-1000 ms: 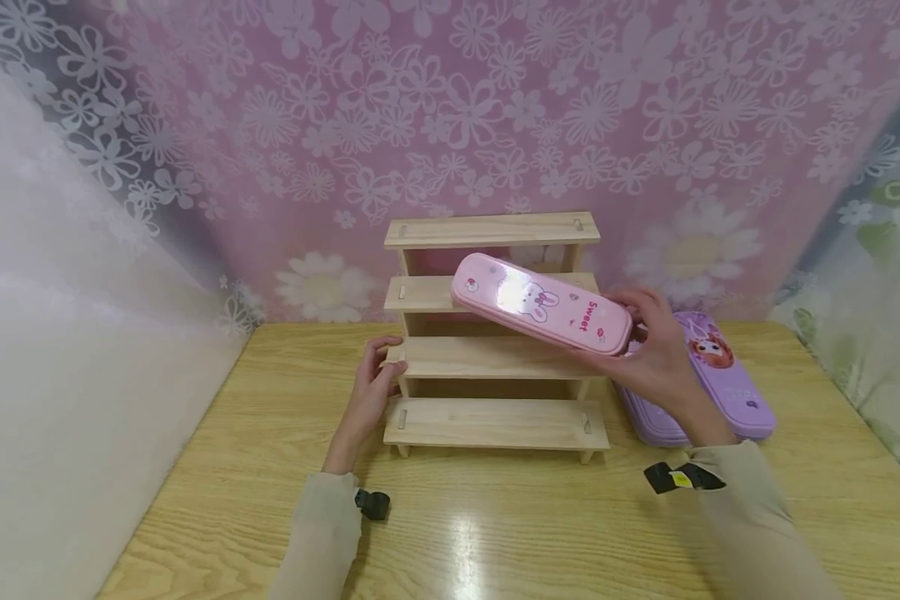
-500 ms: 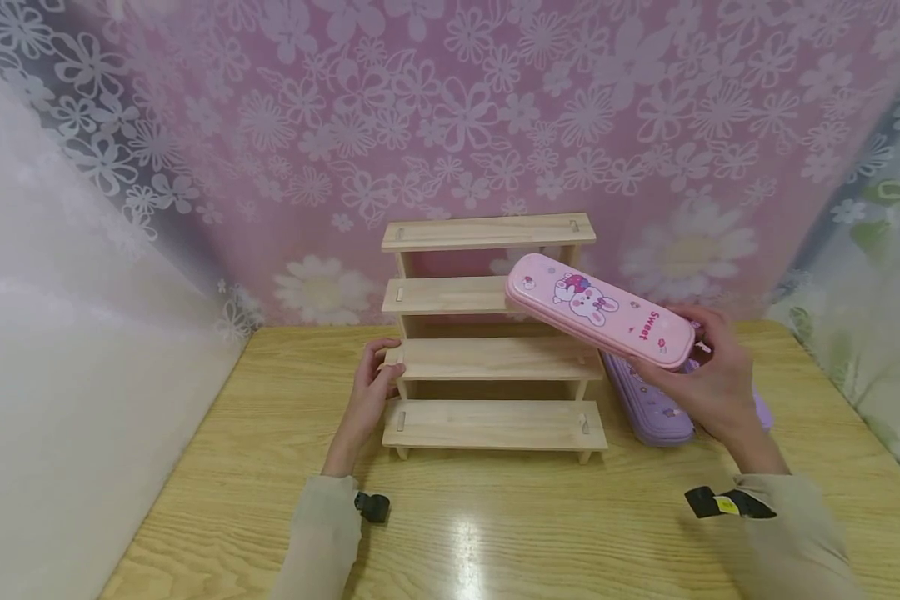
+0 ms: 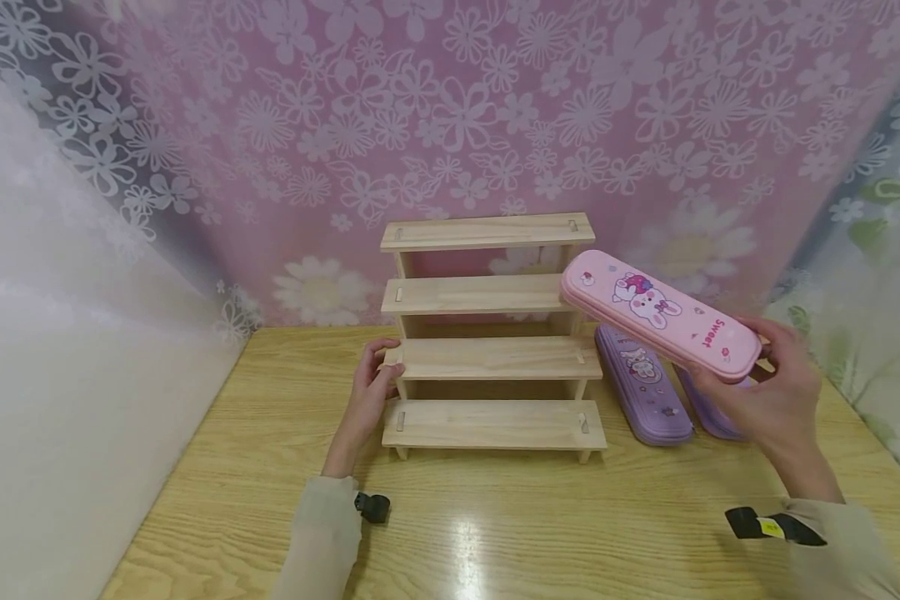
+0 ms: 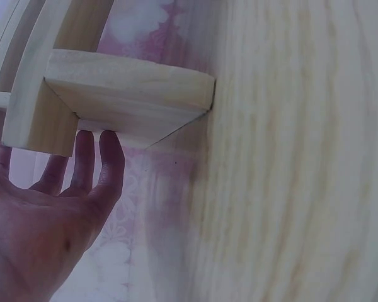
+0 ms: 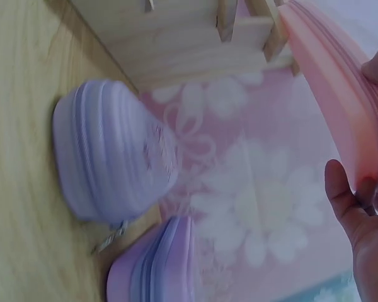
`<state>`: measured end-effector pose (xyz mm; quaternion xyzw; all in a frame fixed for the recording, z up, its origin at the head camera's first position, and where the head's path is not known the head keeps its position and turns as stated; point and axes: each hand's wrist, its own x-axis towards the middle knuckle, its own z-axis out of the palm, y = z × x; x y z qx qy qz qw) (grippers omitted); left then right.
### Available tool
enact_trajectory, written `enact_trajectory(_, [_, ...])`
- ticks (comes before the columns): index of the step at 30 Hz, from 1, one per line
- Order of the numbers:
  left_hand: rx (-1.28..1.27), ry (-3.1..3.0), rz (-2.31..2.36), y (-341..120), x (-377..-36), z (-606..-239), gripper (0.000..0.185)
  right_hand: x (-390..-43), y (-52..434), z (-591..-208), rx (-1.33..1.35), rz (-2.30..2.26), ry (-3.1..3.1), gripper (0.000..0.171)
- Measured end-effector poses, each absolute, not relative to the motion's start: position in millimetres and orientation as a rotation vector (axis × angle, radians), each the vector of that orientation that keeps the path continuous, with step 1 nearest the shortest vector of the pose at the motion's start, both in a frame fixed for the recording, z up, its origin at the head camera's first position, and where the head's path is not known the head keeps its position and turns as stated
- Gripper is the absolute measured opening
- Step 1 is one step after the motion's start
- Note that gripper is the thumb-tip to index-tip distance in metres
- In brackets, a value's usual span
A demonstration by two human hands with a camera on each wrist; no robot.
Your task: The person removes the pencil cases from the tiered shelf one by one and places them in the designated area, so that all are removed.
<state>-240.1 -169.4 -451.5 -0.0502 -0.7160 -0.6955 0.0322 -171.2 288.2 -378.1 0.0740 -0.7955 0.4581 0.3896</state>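
Observation:
In the head view a four-tier wooden shelf point(image 3: 495, 358) stands on the table. My left hand point(image 3: 367, 383) holds the left end of its second-lowest tier, the thumb near the front. The left wrist view shows that hand's fingers point(image 4: 111, 163) bent up against the wood. My right hand point(image 3: 783, 396) grips one end of a pink pencil case point(image 3: 660, 317) with a rabbit and "Sweet" on its lid. That case is tilted in the air, right of the shelf. Below it a purple pencil case point(image 3: 648, 392) and a second purple case point(image 3: 712, 412) lie on the table, the latter partly hidden.
The wood-grain table point(image 3: 450, 517) reaches back to a pink flowered curtain point(image 3: 435, 125). A white cloth wall point(image 3: 67, 358) borders the left side, and a pale leaf-patterned one point(image 3: 888, 292) the right. Dark wrist straps sit on both sleeves.
My right hand has carried the pink pencil case to the right, away from the shelf's front and over the purple cases. The left hand has stayed in place.

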Motion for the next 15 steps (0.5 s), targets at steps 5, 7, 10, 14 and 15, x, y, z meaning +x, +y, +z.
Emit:
enact_trajectory(5, [-0.176,-2.190,-2.181,-169.5,-237.2,-444.7,0.041,-172.3,314.4,-396.2,0.077,1.175,-2.010,0.075])
enact_trajectory(7, [-0.181,-2.191,-2.179,-169.4,-236.8,-444.1,0.041,-173.6,325.3,-403.3,0.028,1.168,-2.006,0.077])
enact_trajectory(10, [-0.175,-2.198,-2.157,-169.4,-237.7,-447.0,0.039,-171.9,336.9,-409.0,-0.050,1.128,-2.007,0.078])
enact_trajectory(14, [-0.174,-2.199,-2.118,-169.7,-240.3,-453.3,0.036,-168.5,346.9,-412.3,-0.141,1.059,-2.002,0.078])
enact_trajectory(15, [-0.177,-2.193,-2.114,-169.7,-240.9,-454.6,0.036,-168.2,349.5,-413.3,-0.157,1.035,-2.000,0.078])
